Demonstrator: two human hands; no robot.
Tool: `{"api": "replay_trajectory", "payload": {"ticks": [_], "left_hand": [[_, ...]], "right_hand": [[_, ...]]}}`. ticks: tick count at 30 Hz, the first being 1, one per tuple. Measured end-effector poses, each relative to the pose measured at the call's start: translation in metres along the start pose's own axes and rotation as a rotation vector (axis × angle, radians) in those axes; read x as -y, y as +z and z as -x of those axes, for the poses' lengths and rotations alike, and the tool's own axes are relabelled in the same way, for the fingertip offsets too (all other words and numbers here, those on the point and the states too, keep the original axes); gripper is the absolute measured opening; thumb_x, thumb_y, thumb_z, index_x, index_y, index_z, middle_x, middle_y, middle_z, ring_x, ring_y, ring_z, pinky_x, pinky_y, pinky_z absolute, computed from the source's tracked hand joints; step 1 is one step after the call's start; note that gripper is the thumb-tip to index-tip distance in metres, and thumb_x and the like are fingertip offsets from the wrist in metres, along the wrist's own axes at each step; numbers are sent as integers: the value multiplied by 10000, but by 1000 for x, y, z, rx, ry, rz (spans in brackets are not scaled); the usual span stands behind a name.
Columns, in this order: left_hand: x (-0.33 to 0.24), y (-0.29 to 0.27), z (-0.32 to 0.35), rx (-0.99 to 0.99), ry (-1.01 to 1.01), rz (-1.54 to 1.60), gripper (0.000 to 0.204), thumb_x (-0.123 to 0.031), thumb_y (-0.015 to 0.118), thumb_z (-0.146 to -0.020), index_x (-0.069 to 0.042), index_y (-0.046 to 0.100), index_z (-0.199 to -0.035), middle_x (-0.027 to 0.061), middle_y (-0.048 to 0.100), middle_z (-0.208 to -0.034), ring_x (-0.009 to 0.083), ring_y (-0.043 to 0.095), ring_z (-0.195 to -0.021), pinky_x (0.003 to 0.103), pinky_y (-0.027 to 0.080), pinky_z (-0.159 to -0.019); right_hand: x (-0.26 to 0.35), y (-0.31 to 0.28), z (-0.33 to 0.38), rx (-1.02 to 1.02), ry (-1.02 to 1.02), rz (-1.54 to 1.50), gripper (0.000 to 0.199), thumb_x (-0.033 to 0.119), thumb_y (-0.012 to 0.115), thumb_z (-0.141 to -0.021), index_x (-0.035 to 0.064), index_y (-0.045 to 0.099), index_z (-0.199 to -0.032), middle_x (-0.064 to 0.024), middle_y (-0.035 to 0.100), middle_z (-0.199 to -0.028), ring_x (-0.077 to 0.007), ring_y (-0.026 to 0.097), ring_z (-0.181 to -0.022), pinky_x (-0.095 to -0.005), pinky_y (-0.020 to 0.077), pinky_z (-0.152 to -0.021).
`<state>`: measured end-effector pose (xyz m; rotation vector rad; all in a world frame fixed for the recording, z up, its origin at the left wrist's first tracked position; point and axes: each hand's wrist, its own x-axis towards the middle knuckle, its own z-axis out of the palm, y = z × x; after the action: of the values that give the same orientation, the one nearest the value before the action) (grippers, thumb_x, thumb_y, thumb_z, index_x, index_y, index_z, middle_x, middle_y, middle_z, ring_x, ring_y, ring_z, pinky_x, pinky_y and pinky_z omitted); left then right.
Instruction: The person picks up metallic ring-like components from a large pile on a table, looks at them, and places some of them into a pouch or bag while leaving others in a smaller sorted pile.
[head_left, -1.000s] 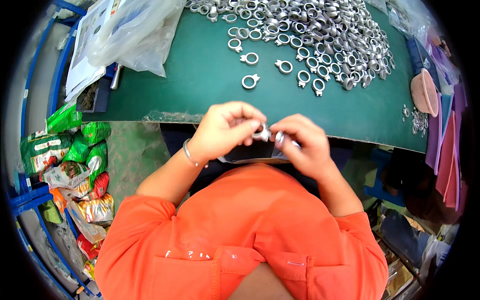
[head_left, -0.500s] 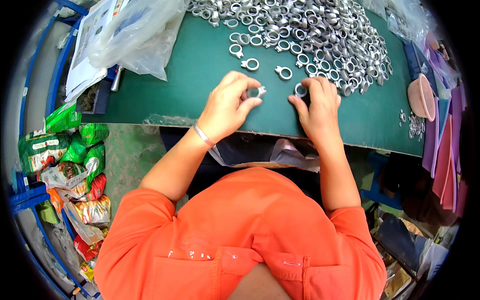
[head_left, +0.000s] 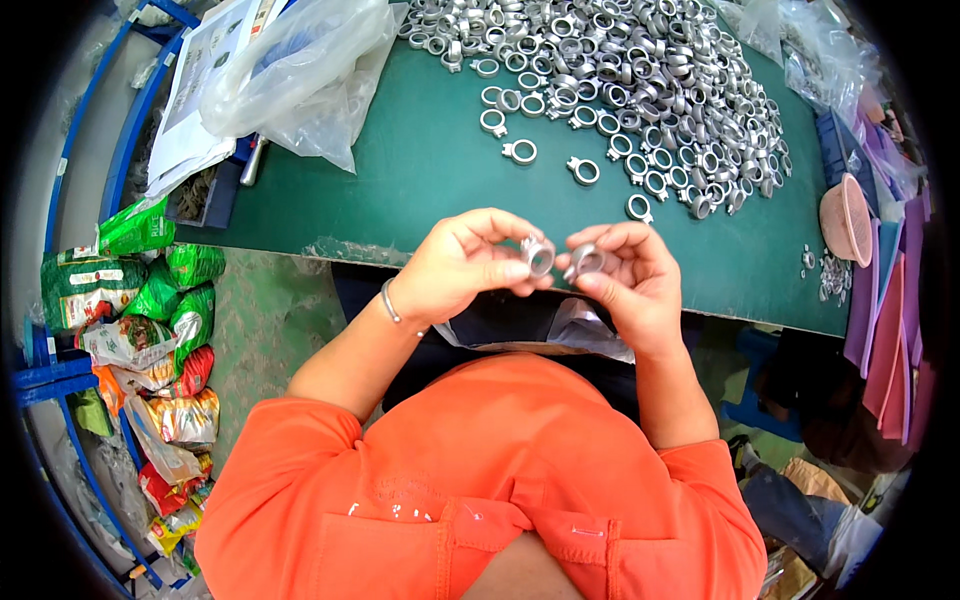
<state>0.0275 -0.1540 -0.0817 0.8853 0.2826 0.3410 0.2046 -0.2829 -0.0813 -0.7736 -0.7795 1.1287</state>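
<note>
Over the near edge of the green table [head_left: 420,200], both hands are raised close together, each pinching a small grey metal ring. My left hand [head_left: 470,262] is closed on one ring [head_left: 539,258], its round opening turned toward the right. In my right hand [head_left: 630,275] a second ring [head_left: 586,262] sits between thumb and fingers, slightly blurred. The two rings are a short gap apart. Beyond the hands lies a big heap of like metal rings [head_left: 640,90], each with a small lug. A few rings, such as one single ring [head_left: 584,171], lie apart at the heap's near side.
Clear plastic bags [head_left: 310,90] and printed papers [head_left: 195,110] cover the table's left end. A pink basket [head_left: 845,220] and tiny metal parts [head_left: 834,276] are at the right. Blue shelving [head_left: 60,375] and colourful packages [head_left: 170,340] stand left.
Both hands have drawn back from the table toward my body and closer together, each bringing its ring. The view has shifted slightly.
</note>
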Motion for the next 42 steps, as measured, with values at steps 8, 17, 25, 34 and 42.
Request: {"api": "replay_trajectory", "payload": {"ticks": [8, 17, 25, 34, 42], "left_hand": [[-18, 4, 5, -115, 344, -1355, 238, -41, 685, -764, -12, 610, -988, 76, 541, -883, 135, 536, -619, 275, 439, -555], [-12, -16, -68, -385, 406, -1743, 313, -116, 690, -803, -32, 587, -1087, 112, 538, -955, 218, 632, -771, 305, 510, -674], [1, -9, -37, -147, 36, 68, 204, -107, 549, -940, 25, 572, -1093, 122, 632, -1055, 135, 643, -861, 250, 546, -760], [-5, -13, -23, 96, -90, 153, 183, -162, 587, -928, 3, 599, -1005, 93, 653, -964, 140, 639, -804, 250, 525, -701], [-31, 6, 3, 108, 88, -1240, 95, -63, 684, -805, -7, 612, -835, 73, 568, -819, 160, 578, -708, 273, 482, -645]], "right_hand": [[11, 4, -16, 163, -369, 1287, 241, 14, 691, -716, 20, 598, -938, -145, 582, -929, -345, 541, -883, -399, 449, -779], [-8, -19, -60, -159, -288, 1687, 331, 122, 738, -715, 30, 619, -1010, -110, 561, -982, -310, 509, -919, -404, 411, -794], [-8, -15, -35, -173, 49, 260, 285, 41, 634, -865, -33, 554, -1129, -101, 628, -1014, -148, 624, -870, -250, 521, -716], [8, -14, -28, -19, 314, -11, 279, 55, 495, -935, -23, 552, -1197, -77, 622, -937, -111, 595, -718, -219, 495, -650], [13, 2, -3, 114, -180, 1223, 220, 68, 609, -847, 6, 607, -1059, -166, 560, -969, -318, 564, -869, -366, 469, -761]]}}
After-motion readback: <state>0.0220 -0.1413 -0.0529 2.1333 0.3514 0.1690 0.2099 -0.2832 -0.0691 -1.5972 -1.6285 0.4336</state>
